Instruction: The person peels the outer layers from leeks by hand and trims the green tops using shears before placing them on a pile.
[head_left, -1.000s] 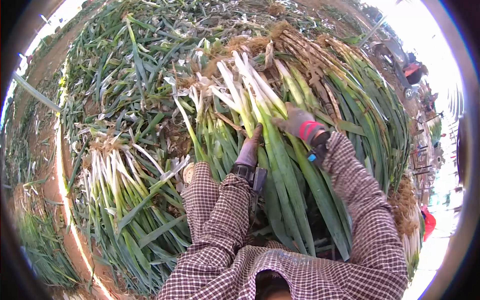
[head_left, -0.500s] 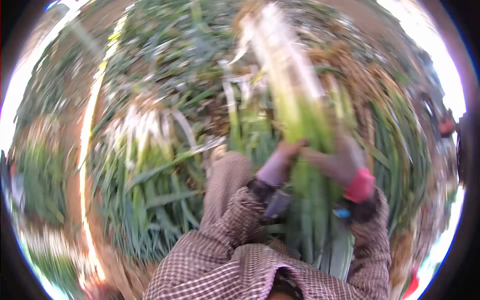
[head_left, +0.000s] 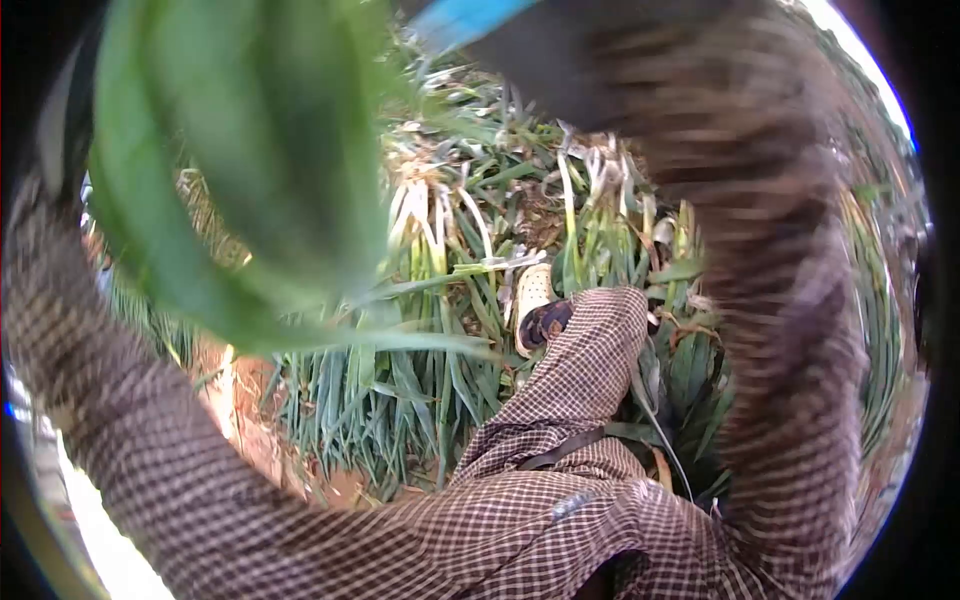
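Broad green leaves of a leek bundle (head_left: 250, 150) hang blurred and very close to the camera at the upper left. My left sleeve (head_left: 110, 380) rises along the left edge, and its hand is out of the picture. On the right, my other checked sleeve (head_left: 770, 250) reaches up to a dark cuff (head_left: 550, 65) with a blue band (head_left: 470, 20); that hand is also beyond the top edge. Neither grip on the bundle can be seen. The bundle's white ends are out of view too.
Leeks with white roots (head_left: 425, 185) lie in a pile past my foot, leaves toward me. More white-stemmed leeks (head_left: 600, 190) lie right of it. My pale shoe (head_left: 533, 300) and bent knee (head_left: 610, 320) stand between them. Reddish soil (head_left: 245, 400) shows at left.
The leek bundle, held in both hands in front of me before, has swung up and left, close to the camera. Both hands have left the picture, and the arms are raised wide apart.
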